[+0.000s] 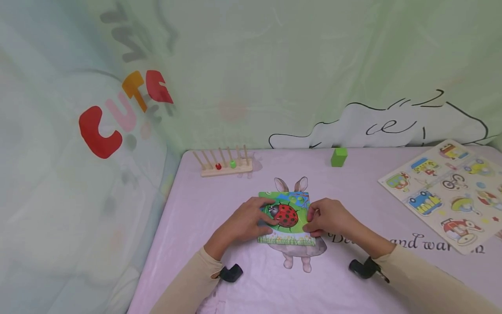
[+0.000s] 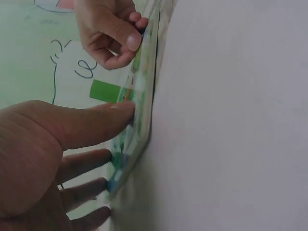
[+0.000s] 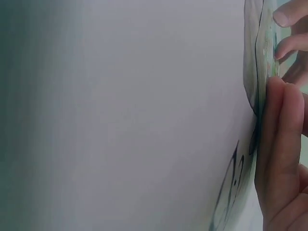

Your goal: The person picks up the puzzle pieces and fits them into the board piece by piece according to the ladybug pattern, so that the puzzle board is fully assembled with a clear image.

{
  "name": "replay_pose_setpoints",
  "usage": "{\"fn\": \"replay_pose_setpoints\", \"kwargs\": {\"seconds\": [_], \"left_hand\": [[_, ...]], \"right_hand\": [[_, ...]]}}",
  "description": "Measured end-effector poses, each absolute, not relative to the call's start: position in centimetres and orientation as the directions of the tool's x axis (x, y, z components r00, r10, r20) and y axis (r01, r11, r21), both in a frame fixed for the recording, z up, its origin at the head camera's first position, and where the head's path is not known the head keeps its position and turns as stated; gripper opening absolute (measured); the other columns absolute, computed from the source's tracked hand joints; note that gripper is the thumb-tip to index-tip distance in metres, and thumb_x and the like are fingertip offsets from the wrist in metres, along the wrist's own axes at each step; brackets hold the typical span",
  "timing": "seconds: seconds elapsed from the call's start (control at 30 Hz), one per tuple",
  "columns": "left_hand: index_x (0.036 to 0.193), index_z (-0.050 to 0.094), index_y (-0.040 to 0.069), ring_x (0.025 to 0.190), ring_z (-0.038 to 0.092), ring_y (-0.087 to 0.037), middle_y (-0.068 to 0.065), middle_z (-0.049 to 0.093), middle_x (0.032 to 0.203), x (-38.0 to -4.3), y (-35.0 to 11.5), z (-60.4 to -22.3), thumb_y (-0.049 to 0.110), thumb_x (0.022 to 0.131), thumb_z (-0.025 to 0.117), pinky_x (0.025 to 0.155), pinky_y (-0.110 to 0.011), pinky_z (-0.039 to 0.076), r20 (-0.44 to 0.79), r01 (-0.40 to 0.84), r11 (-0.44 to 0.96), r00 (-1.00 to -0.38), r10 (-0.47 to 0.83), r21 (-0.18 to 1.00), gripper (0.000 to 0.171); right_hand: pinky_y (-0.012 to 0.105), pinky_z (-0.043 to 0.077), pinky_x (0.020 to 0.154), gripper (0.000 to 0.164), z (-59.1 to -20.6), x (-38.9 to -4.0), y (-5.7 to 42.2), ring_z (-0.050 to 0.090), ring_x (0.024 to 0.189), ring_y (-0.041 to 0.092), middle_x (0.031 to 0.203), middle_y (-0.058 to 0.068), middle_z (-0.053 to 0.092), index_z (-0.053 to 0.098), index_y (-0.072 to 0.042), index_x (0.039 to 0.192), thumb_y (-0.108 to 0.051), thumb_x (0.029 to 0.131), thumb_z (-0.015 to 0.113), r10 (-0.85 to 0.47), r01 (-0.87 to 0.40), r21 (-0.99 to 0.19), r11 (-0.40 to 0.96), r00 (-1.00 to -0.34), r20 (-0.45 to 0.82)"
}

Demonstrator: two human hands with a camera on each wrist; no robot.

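A flat, near-square ladybug picture board [image 1: 288,216] lies on the cloth in front of me, over a printed rabbit. My left hand [image 1: 251,219] rests its spread fingertips on the left part of the board. In the left wrist view, the left thumb [image 2: 96,126] and fingers touch its face. At the right edge, my right hand [image 1: 328,216] has its fingers curled and pinches the board between thumb and fingers. The right wrist view shows the right-hand fingers [image 3: 284,130] at the board's rim, with part of that grip hidden.
Behind to the left stands a wooden peg rack [image 1: 227,171] with a red and a green bead. A green block [image 1: 339,157] stands at the back. To the right lies a vehicle puzzle board [image 1: 451,192]. Printed curtains hang behind and left of the pink tablecloth [image 1: 298,292].
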State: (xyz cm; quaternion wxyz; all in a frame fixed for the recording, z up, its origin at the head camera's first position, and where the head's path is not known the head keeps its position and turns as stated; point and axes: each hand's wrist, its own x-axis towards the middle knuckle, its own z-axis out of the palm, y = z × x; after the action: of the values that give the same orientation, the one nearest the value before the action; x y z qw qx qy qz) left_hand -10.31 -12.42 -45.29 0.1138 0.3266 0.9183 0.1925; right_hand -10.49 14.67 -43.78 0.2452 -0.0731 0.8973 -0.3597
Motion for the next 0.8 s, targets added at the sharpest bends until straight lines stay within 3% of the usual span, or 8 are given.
{"fn": "replay_pose_setpoints", "kwargs": {"seconds": [0.23,0.5,0.8], "left_hand": [[0.120,0.077,0.035,0.135,0.046,-0.025,-0.002,0.057,0.144,-9.3,-10.4,-44.8,0.044,0.094,0.071,0.103,-0.055,0.043,-0.040,0.571,0.760,-0.791,0.611,0.311,0.027],[0.121,0.075,0.041,0.127,0.052,-0.018,0.005,0.061,0.137,-9.1,-7.9,-44.8,0.049,0.093,0.072,0.094,-0.044,0.046,0.002,0.643,0.732,-0.752,0.660,0.226,0.030],[0.117,0.076,0.044,0.124,0.053,-0.015,0.009,0.062,0.137,-8.7,-6.9,-44.7,0.056,0.088,0.074,0.095,-0.043,0.046,-0.040,0.611,0.771,-0.778,0.627,0.181,0.031]], "right_hand": [[0.028,0.046,0.060,0.021,-43.9,-10.6,14.9,0.069,0.058,0.013,0.061,0.000,0.068,0.066,-0.009,0.081,-0.015,0.079,0.085,-0.340,0.033,-0.701,0.712,-0.857,-0.387],[0.028,0.046,0.059,0.020,-43.9,-10.7,15.0,0.069,0.058,0.014,0.062,0.000,0.068,0.065,-0.010,0.080,-0.016,0.080,0.085,-0.368,0.005,-0.711,0.703,-0.853,-0.369],[0.027,0.046,0.058,0.019,-43.8,-10.6,15.2,0.067,0.056,0.014,0.060,0.000,0.067,0.067,-0.010,0.080,-0.016,0.080,0.085,-0.405,-0.057,-0.713,0.699,-0.853,-0.329]]}}
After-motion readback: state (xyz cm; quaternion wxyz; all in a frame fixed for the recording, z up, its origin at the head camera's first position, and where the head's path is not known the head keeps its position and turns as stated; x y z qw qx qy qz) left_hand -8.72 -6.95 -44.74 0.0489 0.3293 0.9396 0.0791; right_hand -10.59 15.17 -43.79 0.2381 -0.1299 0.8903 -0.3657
